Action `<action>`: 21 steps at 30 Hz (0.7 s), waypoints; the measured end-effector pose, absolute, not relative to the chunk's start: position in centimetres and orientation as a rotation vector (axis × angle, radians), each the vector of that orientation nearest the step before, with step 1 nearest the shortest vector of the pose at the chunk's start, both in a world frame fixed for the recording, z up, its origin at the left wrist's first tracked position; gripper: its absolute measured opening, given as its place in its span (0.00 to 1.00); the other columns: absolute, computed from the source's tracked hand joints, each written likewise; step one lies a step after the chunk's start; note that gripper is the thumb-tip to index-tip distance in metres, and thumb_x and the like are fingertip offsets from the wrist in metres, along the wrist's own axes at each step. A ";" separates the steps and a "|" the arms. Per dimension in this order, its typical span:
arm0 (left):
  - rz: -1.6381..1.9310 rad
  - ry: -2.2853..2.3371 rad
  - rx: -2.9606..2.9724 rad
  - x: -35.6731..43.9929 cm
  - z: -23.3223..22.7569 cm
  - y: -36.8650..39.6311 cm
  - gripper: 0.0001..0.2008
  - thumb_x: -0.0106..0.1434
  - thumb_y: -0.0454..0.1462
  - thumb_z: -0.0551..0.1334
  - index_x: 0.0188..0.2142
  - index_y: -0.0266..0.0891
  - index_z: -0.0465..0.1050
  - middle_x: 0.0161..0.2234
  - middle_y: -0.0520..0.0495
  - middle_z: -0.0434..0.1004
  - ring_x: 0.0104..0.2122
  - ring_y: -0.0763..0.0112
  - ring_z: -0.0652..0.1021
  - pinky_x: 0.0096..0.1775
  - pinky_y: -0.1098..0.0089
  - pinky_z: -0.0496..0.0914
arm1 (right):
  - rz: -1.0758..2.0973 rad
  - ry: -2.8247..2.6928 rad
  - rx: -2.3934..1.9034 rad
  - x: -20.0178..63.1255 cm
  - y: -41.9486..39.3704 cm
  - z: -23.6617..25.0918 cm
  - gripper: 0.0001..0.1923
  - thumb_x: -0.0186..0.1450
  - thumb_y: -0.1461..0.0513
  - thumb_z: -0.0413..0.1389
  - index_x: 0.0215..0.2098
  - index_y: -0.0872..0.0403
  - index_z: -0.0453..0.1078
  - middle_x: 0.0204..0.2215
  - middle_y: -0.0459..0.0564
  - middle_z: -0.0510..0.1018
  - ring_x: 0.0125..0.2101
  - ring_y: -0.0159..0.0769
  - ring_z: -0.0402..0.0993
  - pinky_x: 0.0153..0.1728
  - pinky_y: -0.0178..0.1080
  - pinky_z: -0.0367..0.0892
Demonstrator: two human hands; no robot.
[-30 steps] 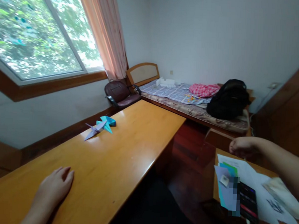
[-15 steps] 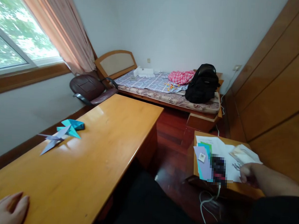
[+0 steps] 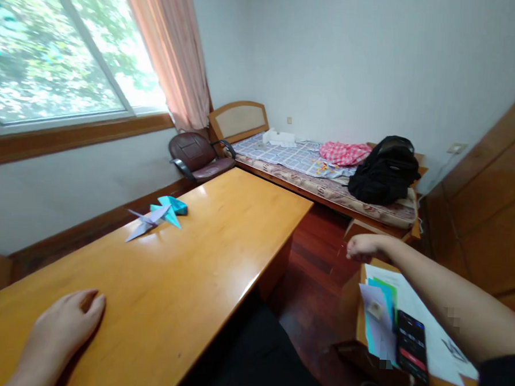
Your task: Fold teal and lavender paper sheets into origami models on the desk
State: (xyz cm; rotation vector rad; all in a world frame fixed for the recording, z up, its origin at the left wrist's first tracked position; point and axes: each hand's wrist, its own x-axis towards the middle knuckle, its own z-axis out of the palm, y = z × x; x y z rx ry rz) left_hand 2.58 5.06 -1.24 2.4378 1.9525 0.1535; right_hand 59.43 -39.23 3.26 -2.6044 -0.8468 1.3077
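My left hand lies palm down on the near end of a long orange wooden desk, holding nothing. Further along the desk rest a purple paper crane and a teal folded paper figure, touching each other. My right hand hovers with curled fingers over the far corner of a small side table; nothing shows in it. Under my forearm the side table carries white papers, coloured sheets and a black phone.
A brown office chair stands past the desk's far end. A bed along the back wall bears a black backpack and a pink checked cloth. Wooden wardrobe panels on the right; red floor between desk and side table.
The view swung right, then back left. My right hand rose from the papers to the side table's far corner. My left hand stayed resting on the desk.
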 end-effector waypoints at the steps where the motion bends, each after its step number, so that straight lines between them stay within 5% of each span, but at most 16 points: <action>1: 0.154 1.894 2.533 3.0 -0.8 4.3 0.16 0.59 0.46 0.48 0.34 0.45 0.72 0.40 0.53 0.80 0.48 0.61 0.74 0.50 0.64 0.65 | 1.418 -1.069 -2.425 58.5 -35.2 4.5 0.08 0.52 0.59 0.58 0.21 0.57 0.70 0.15 0.47 0.70 0.17 0.30 0.66 0.21 0.33 0.62; 6: 0.347 1.802 2.600 3.8 -0.3 1.8 0.22 0.59 0.45 0.49 0.41 0.35 0.74 0.44 0.38 0.76 0.46 0.55 0.74 0.51 0.61 0.65 | 1.142 -1.796 -1.818 47.7 -16.6 7.7 0.16 0.56 0.61 0.56 0.43 0.57 0.73 0.27 0.48 0.77 0.27 0.31 0.71 0.30 0.32 0.65; 14: 0.566 1.791 2.465 4.4 -0.2 -0.1 0.14 0.61 0.40 0.53 0.38 0.38 0.75 0.42 0.43 0.76 0.43 0.61 0.73 0.49 0.64 0.65 | 0.284 -1.852 -1.832 31.3 2.9 2.9 0.18 0.57 0.66 0.55 0.45 0.51 0.74 0.47 0.51 0.73 0.44 0.38 0.69 0.46 0.36 0.62; 21: 0.676 1.809 2.387 4.9 -0.3 -0.9 0.09 0.60 0.36 0.55 0.35 0.40 0.74 0.40 0.43 0.75 0.42 0.61 0.72 0.48 0.63 0.65 | 0.166 -1.860 -1.865 26.9 6.6 0.6 0.18 0.59 0.66 0.52 0.47 0.52 0.72 0.56 0.56 0.65 0.51 0.47 0.62 0.51 0.43 0.58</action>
